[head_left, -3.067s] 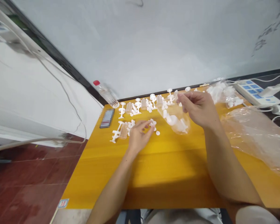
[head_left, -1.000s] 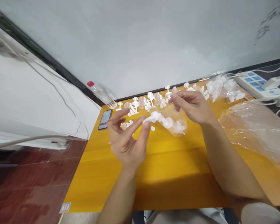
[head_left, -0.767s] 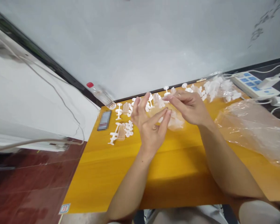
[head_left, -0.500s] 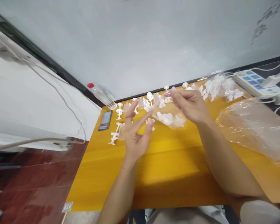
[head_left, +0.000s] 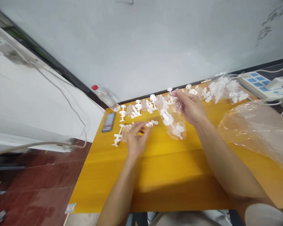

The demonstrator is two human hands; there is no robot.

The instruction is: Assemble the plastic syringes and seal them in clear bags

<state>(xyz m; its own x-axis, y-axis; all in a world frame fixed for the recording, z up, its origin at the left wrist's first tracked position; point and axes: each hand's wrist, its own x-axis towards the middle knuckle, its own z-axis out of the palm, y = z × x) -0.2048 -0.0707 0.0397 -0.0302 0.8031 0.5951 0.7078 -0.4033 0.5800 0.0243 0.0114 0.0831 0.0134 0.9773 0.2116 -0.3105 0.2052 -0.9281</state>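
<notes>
My right hand (head_left: 191, 103) is closed on the top of a clear plastic bag (head_left: 175, 121), which hangs over the table with white plastic parts inside. Left of it, my left hand (head_left: 138, 135) pinches a small white plastic piece (head_left: 149, 124) between thumb and fingers. Another small white piece (head_left: 154, 122) shows just beyond those fingertips. Beside the left hand lie a white stemmed part with discs (head_left: 118, 135) and a clear cup (head_left: 124, 133), partly hidden by the fingers. Further back stand more white stemmed parts (head_left: 138, 106) and clear cups (head_left: 129, 110).
A yellow table (head_left: 103, 175) meets a whiteboard (head_left: 141, 50) at the back. At its left are a phone (head_left: 108, 121) and a red-capped water bottle (head_left: 106, 98). On the right lie a bag of white parts (head_left: 224, 88), a large clear bag (head_left: 257, 131) and a power strip (head_left: 261, 84).
My left hand's spread fingers have closed on a small white piece. The bag in my right hand has swung from slanting to hanging more upright.
</notes>
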